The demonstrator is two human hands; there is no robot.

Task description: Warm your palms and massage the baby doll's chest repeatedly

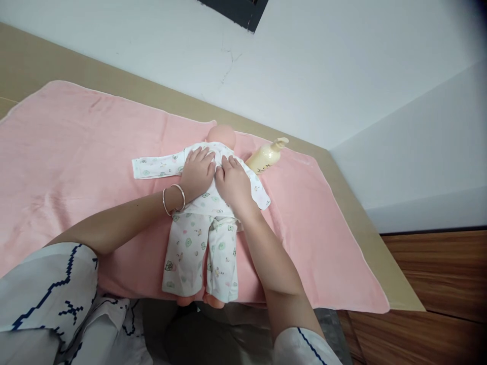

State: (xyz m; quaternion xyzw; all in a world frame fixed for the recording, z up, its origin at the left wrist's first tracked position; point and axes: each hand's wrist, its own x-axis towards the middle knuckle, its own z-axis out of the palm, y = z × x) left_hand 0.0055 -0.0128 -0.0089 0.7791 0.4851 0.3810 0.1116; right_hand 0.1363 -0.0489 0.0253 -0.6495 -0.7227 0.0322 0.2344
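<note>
A baby doll [221,136] lies on its back on a pink towel [76,152], dressed in a white patterned top and trousers [198,253]. Its head points toward the wall and its feet hang past the towel's near edge. My left hand [198,172], with bangles on the wrist, rests flat on the doll's chest with fingers stretched out. Beside it, touching, my right hand [233,181] lies on the chest too, fingertips pressing the top's cloth near the collar. The doll's left sleeve [155,167] spreads out flat.
A cream pump bottle [266,156] lies on its side on the towel just right of the doll's head. The towel covers a beige surface [380,263] against a white wall. Wooden floor [437,304] shows at the lower right.
</note>
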